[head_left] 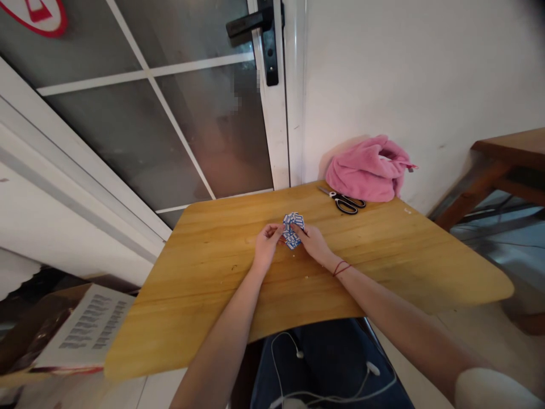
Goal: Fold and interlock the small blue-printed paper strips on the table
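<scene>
Over the middle of the table, both hands hold a small bunch of white pieces with blue outlines (293,234); whether they are tags or another kind of piece, I cannot tell. My left hand (268,236) is closed, with thumb and fingertips pinching the bunch's left edge. A thin reddish line shows by those fingertips, too small to make out. My right hand (313,240) grips the right side, its thumb lying across the front and its other fingers mostly hidden behind. A red string bracelet (342,268) circles the right wrist.
Black-handled scissors (346,201) lie at the far edge of the wooden table (191,284), beside a pink plush bag (368,170). A glass-paned door (179,130) and a white wall stand behind. An open cardboard box (85,332) is at lower left; white earphones (300,354) rest on my lap.
</scene>
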Motion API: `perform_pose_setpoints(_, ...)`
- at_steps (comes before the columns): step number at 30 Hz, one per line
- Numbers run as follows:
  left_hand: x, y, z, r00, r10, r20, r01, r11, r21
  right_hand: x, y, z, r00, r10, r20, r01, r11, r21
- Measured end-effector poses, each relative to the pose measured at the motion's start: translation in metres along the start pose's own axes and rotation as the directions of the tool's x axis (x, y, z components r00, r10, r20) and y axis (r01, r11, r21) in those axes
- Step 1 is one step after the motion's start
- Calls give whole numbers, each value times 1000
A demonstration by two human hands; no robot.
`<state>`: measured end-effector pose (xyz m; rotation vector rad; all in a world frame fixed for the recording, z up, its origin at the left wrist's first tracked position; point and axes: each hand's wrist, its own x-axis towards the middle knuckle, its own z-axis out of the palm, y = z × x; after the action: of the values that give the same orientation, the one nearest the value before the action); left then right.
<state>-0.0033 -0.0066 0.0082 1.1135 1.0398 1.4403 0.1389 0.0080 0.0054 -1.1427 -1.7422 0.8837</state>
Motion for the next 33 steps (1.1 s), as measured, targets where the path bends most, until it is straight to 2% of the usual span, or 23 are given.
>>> perform_pose_setpoints(4,0,1,0,1000,15,11,-15,1000,27,0,-2,0,1000,4,-14,-3,999,32)
perform_pose_setpoints(12,-2,-1,4,999,-13,44,12,1000,29,0,1,-1,1000,-5,-19,5,1000,-8)
perform_pose_setpoints(22,1,-2,1,1000,20,12,-20,1000,7,0,0,0,1000,-7,-10,6,999,-47)
perform_pose_setpoints(33,-1,0,3,999,-6,36,6,1000,-5,0,1,0,999,-28,-25,27,998,-51)
